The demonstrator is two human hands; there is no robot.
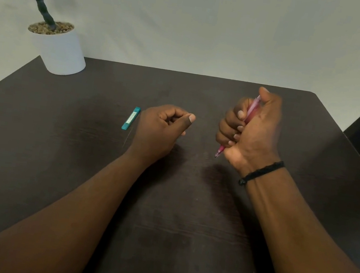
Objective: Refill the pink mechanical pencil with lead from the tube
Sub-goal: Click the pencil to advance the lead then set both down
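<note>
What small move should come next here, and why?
Probably the left hand reaching for the teal lead tube beside it on the table: the right hand already grips the pink pencil.

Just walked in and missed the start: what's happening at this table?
A person is working on a pink mechanical pencil, gripped in the fist of the right hand with the tip pointing down and the thumb at its top end. The left hand is loosely curled near the table; whether it holds anything can't be told. The teal lead tube lies flat just left of it.
</note>
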